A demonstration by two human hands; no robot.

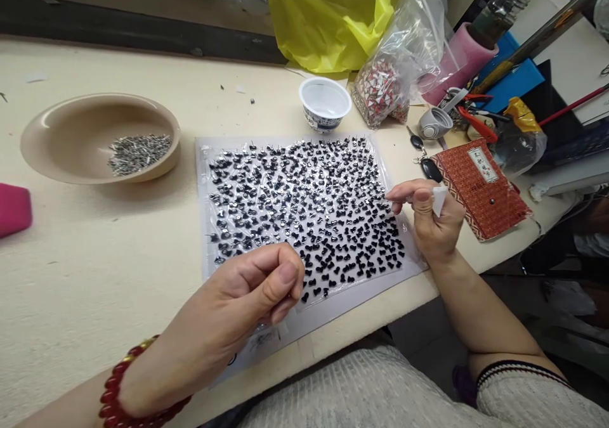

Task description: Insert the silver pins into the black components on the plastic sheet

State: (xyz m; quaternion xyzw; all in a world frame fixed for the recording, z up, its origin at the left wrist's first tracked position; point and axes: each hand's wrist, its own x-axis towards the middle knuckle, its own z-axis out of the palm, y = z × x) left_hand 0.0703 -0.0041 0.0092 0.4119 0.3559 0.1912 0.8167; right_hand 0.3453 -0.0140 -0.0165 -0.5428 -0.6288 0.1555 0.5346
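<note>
My left hand [257, 288] hovers over the front left part of a plastic-covered sheet [205, 212]. Its fingers are curled in with the thumb against them; whatever they may hold is hidden. At the sheet's right edge, my right hand [435, 225] is closed on a small white object [438, 201] whose kind I cannot make out, with the forefinger pointing left. Many small glossy black pieces [333, 225] stand in rough rows on the sheet. Toward the back, thin metal pins stick up from several of them. A red bead bracelet circles my left wrist.
A beige bowl [57, 130] with small metal pins [140, 154] stands at left. Behind the sheet are a white patterned cup [326, 104], a clear bag of red and white pieces [380, 89] and yellow plastic [328, 22]. Keys [431, 169] and a red pouch [480, 190] lie at right.
</note>
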